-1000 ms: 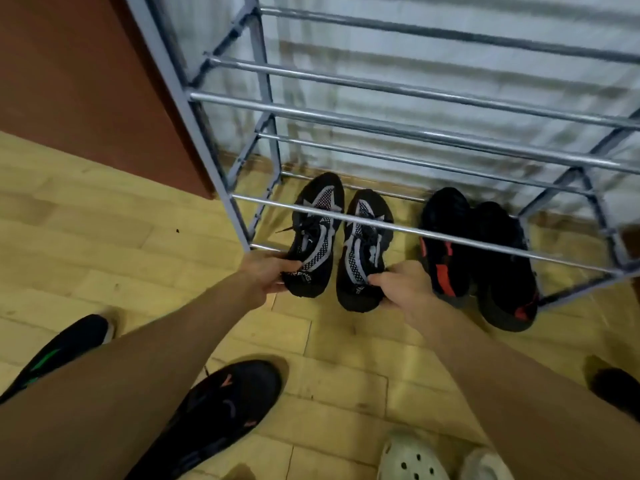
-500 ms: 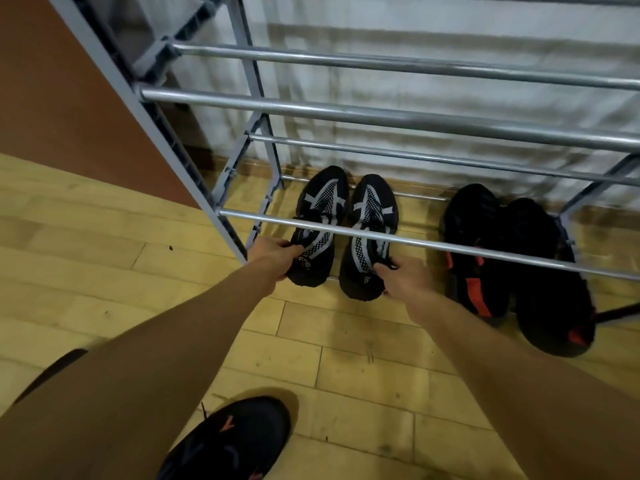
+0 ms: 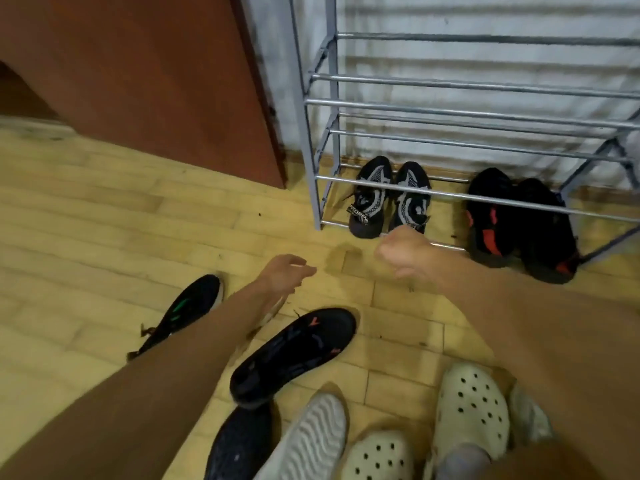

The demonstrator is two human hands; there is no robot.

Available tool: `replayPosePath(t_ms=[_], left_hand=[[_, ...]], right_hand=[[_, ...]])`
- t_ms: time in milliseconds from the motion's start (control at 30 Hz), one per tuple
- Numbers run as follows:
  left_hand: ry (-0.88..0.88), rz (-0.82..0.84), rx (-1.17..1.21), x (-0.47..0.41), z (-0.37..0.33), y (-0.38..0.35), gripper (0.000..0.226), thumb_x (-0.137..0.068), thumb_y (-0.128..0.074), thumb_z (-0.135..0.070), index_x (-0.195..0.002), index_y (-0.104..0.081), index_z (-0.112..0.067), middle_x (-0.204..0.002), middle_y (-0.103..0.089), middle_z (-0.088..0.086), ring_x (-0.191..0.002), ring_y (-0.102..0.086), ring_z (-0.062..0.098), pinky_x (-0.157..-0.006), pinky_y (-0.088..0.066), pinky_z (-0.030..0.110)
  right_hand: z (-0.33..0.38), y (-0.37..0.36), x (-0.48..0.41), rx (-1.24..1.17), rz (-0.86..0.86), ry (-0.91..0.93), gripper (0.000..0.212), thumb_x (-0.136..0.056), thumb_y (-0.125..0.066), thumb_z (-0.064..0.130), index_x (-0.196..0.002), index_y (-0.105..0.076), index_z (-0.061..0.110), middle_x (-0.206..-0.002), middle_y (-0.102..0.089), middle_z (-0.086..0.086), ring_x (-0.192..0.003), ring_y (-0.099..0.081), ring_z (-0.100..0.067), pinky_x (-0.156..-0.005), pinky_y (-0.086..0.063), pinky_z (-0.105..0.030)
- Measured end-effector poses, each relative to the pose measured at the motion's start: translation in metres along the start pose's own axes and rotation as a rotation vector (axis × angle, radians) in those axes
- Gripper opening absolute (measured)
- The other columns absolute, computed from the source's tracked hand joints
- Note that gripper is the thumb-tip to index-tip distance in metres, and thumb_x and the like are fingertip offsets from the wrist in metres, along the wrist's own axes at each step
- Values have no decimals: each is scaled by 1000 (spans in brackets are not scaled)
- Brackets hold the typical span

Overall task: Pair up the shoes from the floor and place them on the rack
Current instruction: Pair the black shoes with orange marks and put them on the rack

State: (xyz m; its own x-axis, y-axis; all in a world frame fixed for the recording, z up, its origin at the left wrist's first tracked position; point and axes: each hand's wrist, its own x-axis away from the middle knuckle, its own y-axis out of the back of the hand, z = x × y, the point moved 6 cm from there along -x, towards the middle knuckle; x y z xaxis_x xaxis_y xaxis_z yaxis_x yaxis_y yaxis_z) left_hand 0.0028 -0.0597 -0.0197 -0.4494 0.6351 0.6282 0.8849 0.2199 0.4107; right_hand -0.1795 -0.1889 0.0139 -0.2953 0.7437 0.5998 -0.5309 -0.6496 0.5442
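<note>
A grey metal shoe rack point(image 3: 450, 199) stands against the wall. On its bottom tier sits a black-and-white pair point(image 3: 389, 199) at the left and a black-and-red pair point(image 3: 519, 223) at the right. My left hand point(image 3: 285, 273) hovers empty over the floor, fingers loosely apart, just above a black shoe with pink marks point(image 3: 294, 355). My right hand point(image 3: 403, 252) is curled closed with nothing in it, just in front of the black-and-white pair. A black shoe with green marks point(image 3: 187, 310) lies left of my left forearm, partly hidden by it.
Near the bottom edge lie a dark speckled shoe point(image 3: 242, 445), a grey ribbed slipper point(image 3: 311, 438) and cream clogs with holes point(image 3: 467, 414). A brown wooden door point(image 3: 156, 81) stands left of the rack. The floor is yellow wood planks.
Both hands have let go of the black-and-white pair, which now rests on the rack's bottom tier. The hands have drawn back toward me and the view has pulled back, showing more shoes on the floor.
</note>
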Motion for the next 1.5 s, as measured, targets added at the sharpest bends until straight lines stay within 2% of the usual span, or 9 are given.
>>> replayPosePath(t_ms=[267, 367, 500, 700, 1067, 1167, 1267, 1333, 1500], left_hand=[[35, 9, -190, 96, 122, 51, 35, -91, -59, -25, -119, -64, -5, -106, -63, 12, -97, -61, 26, -88, -48, 39], [42, 19, -221, 112, 154, 49, 45, -91, -59, -27, -131, -56, -7, -130, -57, 8, -118, -55, 25, -97, -44, 35], [87, 46, -339, 114, 185, 41, 58, -90, -60, -31, -141, -42, -9, -120, -58, 8, -109, -56, 22, -91, -45, 31], [98, 75, -496, 91, 207, 36, 82, -81, -66, -48, -146, -34, -11, -144, -38, 13, -132, -42, 30, -104, -41, 37], [76, 51, -528, 33, 192, 8, 55, -86, -61, -43, -123, -50, -4, -115, -62, 15, -102, -60, 30, -72, -45, 31], [110, 65, -594, 26, 189, 7, 48, -86, -62, -36, -116, -55, 1, -111, -65, 17, -95, -62, 29, -67, -41, 29], [145, 59, -687, 31, 179, 9, 47, -83, -68, -29, -115, -55, 2, -105, -62, 13, -91, -58, 26, -69, -43, 31], [196, 88, -630, 36, 177, 8, 48, -81, -72, -26, -115, -56, 4, -99, -58, 13, -88, -56, 26, -69, -44, 32], [329, 125, -245, 70, 168, 7, 29, -82, -72, -12, -102, -55, 2, -88, -54, 13, -68, -48, 22, -59, -44, 32]], right_hand=[[4, -103, 108, -157, 202, -55, 37, -92, -58, 13, -126, -52, -1, -124, -56, -17, -102, -58, -26, -77, -56, -33], [-7, -128, 128, -203, 218, -59, 33, -92, -59, 15, -121, -57, 0, -122, -59, -16, -102, -59, -25, -81, -57, -33], [-36, -143, 138, -138, 195, -63, 33, -92, -60, 15, -123, -60, 4, -123, -61, -14, -107, -62, -28, -85, -57, -35], [-55, -147, 137, 46, 158, -7, 29, -93, -56, 17, -115, -66, 1, -119, -65, -15, -106, -63, -30, -92, -55, -44], [-54, -141, 108, 159, 230, 68, 37, -91, -49, 10, -121, -60, -9, -121, -63, -27, -106, -63, -41, -92, -49, -56], [-56, -143, 102, 208, 270, 78, 37, -92, -48, 11, -122, -59, -8, -122, -63, -26, -92, -64, -36, -91, -52, -53], [-54, -143, 102, 236, 307, 94, 39, -89, -48, 7, -124, -56, -10, -127, -59, -29, -74, -51, -32, -68, -48, -36], [-50, -142, 106, 231, 320, 97, 39, -89, -49, 6, -123, -55, -11, -117, -62, -34, -72, -41, -23, -64, -36, -32], [-41, -133, 124, 291, 321, 100, 31, -90, -50, 6, -114, -63, -10, -99, -65, -29, -71, -41, -22, -64, -36, -34]])
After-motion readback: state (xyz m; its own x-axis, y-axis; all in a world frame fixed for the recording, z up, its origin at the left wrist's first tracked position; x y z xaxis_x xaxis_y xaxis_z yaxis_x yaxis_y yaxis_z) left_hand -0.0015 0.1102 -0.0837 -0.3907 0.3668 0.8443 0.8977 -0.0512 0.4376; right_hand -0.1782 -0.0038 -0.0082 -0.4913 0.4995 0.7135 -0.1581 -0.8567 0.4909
